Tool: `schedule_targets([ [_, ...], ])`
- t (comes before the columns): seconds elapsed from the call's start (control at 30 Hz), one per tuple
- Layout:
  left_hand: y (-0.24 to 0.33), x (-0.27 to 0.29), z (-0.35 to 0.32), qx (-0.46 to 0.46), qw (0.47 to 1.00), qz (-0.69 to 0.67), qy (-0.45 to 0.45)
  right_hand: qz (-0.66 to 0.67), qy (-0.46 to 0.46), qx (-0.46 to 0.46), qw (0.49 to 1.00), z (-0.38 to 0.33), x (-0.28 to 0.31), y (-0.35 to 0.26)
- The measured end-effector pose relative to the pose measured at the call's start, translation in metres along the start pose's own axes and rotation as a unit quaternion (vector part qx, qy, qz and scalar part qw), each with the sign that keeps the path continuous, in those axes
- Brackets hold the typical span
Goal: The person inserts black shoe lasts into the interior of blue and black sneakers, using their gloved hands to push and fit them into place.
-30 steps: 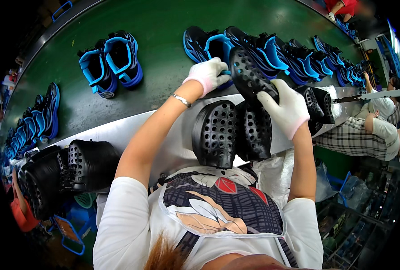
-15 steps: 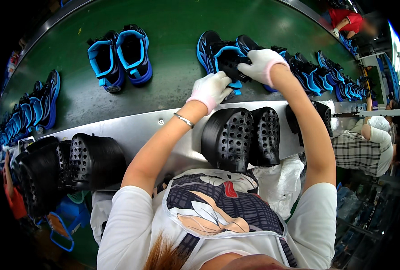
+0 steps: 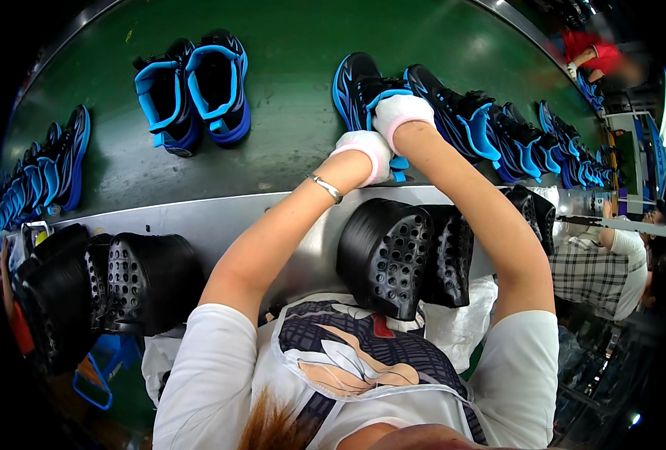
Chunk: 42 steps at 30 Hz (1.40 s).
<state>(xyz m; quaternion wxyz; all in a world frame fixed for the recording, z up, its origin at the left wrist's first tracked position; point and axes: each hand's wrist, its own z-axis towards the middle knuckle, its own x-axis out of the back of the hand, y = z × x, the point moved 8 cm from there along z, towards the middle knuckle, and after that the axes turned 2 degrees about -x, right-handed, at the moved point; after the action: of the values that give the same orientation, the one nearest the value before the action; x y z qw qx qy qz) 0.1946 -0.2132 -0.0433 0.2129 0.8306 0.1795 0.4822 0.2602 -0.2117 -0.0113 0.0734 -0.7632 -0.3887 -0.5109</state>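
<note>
Both my hands wear white gloves with pink cuffs and meet over one black and blue sports shoe (image 3: 355,79) on the green belt. My right hand (image 3: 402,111) covers the shoe's opening, its fingers hidden inside or behind the glove's back. At the heel, my left hand (image 3: 370,152) is curled closed around the shoe's rear edge, its fingertips out of sight. A blue heel tab shows just below the hands. Right beside this shoe stands a matching shoe (image 3: 441,101), which neither hand appears to hold.
Another pair of shoes (image 3: 214,94) stands to the left on the belt (image 3: 295,45). Rows of shoes (image 3: 48,169) line the far left and right. Black perforated blocks (image 3: 385,255) rest on the metal ledge (image 3: 273,232) near my body; more blocks (image 3: 149,277) sit left. Other people work at right.
My right hand has moved left and now covers the shoe's opening. The black part seen there before is hidden. My left hand has turned and lowered slightly at the heel.
</note>
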Motion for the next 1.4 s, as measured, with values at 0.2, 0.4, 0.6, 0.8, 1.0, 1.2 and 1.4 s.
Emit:
schedule_targets([
  [0.2,0.000,0.001,0.013,0.000,0.999,0.034,-0.032,0.017,0.053,0.015,0.998,0.021,0.000,0.003],
  [0.4,0.003,0.001,0.003,0.005,0.999,0.035,-0.009,0.006,0.028,0.016,0.999,0.013,-0.003,0.001],
  [0.6,-0.001,-0.006,0.005,0.021,0.999,0.023,0.020,0.008,0.023,0.001,1.000,-0.002,0.002,-0.002],
  [0.8,0.001,-0.005,0.005,0.004,0.997,0.051,0.057,0.069,0.048,0.035,0.996,0.000,0.003,0.002],
  [1.0,0.000,-0.008,0.005,-0.020,0.990,0.040,0.134,0.288,0.043,0.127,0.948,-0.114,0.040,0.043],
  [1.2,0.005,0.008,-0.026,0.004,0.984,0.055,0.172,0.447,0.182,-0.015,0.876,-0.256,0.009,0.129],
  [1.4,-0.037,0.032,-0.060,0.053,0.975,0.106,0.186,0.514,0.171,-0.066,0.838,-0.318,-0.053,0.146],
])
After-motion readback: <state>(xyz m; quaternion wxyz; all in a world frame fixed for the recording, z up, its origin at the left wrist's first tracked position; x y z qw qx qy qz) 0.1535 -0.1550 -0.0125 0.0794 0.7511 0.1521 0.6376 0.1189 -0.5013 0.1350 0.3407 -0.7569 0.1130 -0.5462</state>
